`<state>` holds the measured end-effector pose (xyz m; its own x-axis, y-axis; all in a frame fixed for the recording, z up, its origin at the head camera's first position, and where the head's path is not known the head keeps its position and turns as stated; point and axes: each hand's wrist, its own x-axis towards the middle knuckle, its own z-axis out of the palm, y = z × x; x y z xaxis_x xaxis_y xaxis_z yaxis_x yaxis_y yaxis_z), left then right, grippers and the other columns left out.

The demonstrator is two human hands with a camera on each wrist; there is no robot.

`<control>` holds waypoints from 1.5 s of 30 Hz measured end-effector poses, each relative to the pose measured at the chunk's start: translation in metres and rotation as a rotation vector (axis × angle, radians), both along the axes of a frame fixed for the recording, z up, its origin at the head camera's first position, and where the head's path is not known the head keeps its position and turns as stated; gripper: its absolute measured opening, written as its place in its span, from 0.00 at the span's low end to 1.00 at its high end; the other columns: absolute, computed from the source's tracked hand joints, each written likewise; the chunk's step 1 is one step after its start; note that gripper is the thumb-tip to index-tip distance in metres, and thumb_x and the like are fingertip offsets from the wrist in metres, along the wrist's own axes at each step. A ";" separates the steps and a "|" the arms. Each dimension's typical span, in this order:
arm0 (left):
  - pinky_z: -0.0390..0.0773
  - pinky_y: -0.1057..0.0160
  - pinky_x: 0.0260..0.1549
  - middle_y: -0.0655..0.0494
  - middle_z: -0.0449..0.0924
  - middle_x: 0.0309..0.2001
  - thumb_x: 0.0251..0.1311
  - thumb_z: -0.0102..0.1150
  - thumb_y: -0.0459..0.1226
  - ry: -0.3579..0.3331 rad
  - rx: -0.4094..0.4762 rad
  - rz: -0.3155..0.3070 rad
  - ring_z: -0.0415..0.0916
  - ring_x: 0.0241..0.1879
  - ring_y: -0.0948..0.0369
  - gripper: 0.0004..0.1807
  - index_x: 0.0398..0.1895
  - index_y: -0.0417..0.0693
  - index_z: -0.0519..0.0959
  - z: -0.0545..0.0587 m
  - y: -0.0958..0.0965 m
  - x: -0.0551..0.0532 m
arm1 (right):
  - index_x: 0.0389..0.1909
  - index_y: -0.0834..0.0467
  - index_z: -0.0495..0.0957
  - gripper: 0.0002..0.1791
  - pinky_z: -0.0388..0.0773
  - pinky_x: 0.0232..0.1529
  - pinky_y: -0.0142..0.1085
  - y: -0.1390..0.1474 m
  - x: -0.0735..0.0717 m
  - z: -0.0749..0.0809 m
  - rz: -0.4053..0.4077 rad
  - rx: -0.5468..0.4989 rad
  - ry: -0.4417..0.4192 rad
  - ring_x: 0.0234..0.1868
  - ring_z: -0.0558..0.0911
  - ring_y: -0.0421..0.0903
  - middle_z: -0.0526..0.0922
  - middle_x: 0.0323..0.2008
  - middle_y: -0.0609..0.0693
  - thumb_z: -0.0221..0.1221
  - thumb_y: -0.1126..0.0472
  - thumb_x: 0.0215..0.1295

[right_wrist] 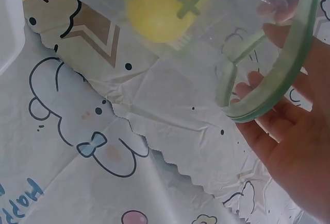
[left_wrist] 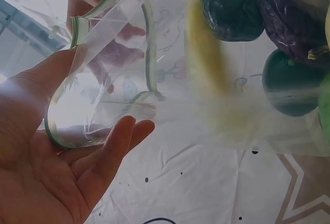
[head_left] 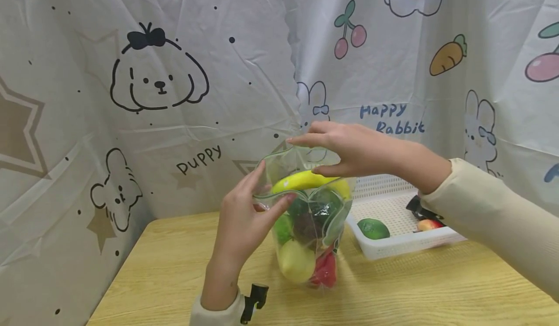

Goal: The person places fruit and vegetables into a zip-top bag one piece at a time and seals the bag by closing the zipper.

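Note:
A clear zip bag [head_left: 278, 167] with green strips along its open mouth stands upright on the table, full of fruit. Through its wall show a yellow banana [head_left: 301, 180] across the top, dark green and dark purple pieces, a pale yellow fruit [head_left: 297, 262] and a red piece [head_left: 325, 270]. My left hand [head_left: 238, 221] holds the left side of the mouth, thumb on the near face and fingers around the far side. On the other side, my right hand [head_left: 349, 146] reaches over the mouth with its fingers extended; in the right wrist view its fingers lie by the green-edged rim [right_wrist: 289, 87].
A white plastic basket [head_left: 371, 251] stands to the right of the bag on the wooden table [head_left: 174, 263]. In it are a green fruit [head_left: 373, 229] and a reddish one [head_left: 430, 224], partly behind my right forearm. A printed cloth hangs behind the table.

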<state>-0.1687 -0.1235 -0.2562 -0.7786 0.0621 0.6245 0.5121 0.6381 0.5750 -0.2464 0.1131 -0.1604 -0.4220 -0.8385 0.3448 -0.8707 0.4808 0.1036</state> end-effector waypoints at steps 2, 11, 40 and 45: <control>0.85 0.67 0.30 0.47 0.72 0.70 0.58 0.73 0.53 -0.003 -0.003 0.005 0.84 0.29 0.61 0.46 0.76 0.45 0.66 0.000 0.000 0.000 | 0.70 0.52 0.73 0.31 0.80 0.35 0.35 0.001 0.000 0.000 0.005 -0.008 0.007 0.38 0.76 0.44 0.78 0.48 0.51 0.68 0.59 0.66; 0.85 0.69 0.32 0.46 0.72 0.70 0.57 0.73 0.51 -0.002 0.003 0.000 0.85 0.32 0.57 0.46 0.76 0.45 0.66 -0.001 0.001 0.000 | 0.62 0.54 0.79 0.22 0.83 0.40 0.37 0.011 0.000 -0.005 0.039 -0.080 0.028 0.42 0.80 0.43 0.80 0.49 0.49 0.65 0.62 0.68; 0.85 0.67 0.31 0.46 0.71 0.70 0.58 0.73 0.53 0.009 -0.036 0.020 0.84 0.29 0.62 0.46 0.75 0.44 0.66 -0.005 0.003 -0.005 | 0.55 0.64 0.81 0.17 0.81 0.52 0.58 0.104 -0.029 -0.173 -0.458 -0.231 -0.578 0.53 0.82 0.63 0.83 0.53 0.64 0.60 0.59 0.72; 0.86 0.66 0.32 0.46 0.70 0.71 0.58 0.73 0.53 0.016 -0.040 0.019 0.84 0.29 0.61 0.46 0.76 0.44 0.65 -0.003 0.000 -0.006 | 0.56 0.60 0.82 0.18 0.79 0.56 0.58 0.101 -0.036 -0.184 -0.504 -0.038 -0.746 0.56 0.81 0.62 0.83 0.53 0.61 0.61 0.55 0.72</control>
<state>-0.1744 -0.1230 -0.2597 -0.7696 0.0722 0.6345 0.5085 0.6703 0.5405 -0.2820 0.2138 -0.3443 -0.8617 -0.4871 -0.1423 -0.3903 0.8154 -0.4276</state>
